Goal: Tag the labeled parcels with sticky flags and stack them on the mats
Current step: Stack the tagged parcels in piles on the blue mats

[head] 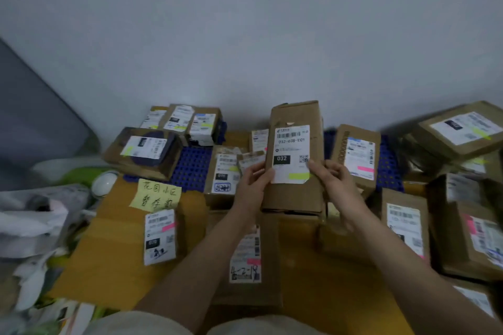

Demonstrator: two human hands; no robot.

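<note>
While both hands are holding it up above the pile, the tall cardboard parcel [295, 155] is standing almost upright, its label [291, 153] facing the camera. The left hand [254, 182] is gripping the parcel's left edge, with the thumb lying on the lower left corner of the label. The right hand [330, 175] is gripping the right edge, and its thumb is touching the label just beside the QR code. A yellow-green sticky flag [298, 176] is sitting on the lower right part of this label, between the two thumbs.

Under and around the held parcel, many other cardboard parcels are lying on blue grid mats [192, 168] and on a yellow surface [109, 253] near the white wall [272, 49]. A parcel with a pink flag [356, 156] is standing just to the right of the held one. A flat parcel with a dark patch [144, 151] is resting on the left mat, and three small parcels [187, 122] are standing behind it against the wall. A yellow note with handwriting [156, 194] is lying on the yellow surface near the left mat. Below it, a white label with a pink flag [160, 236] is lying flat. White plastic bags [32, 220] are lying in a heap at the left edge.
</note>
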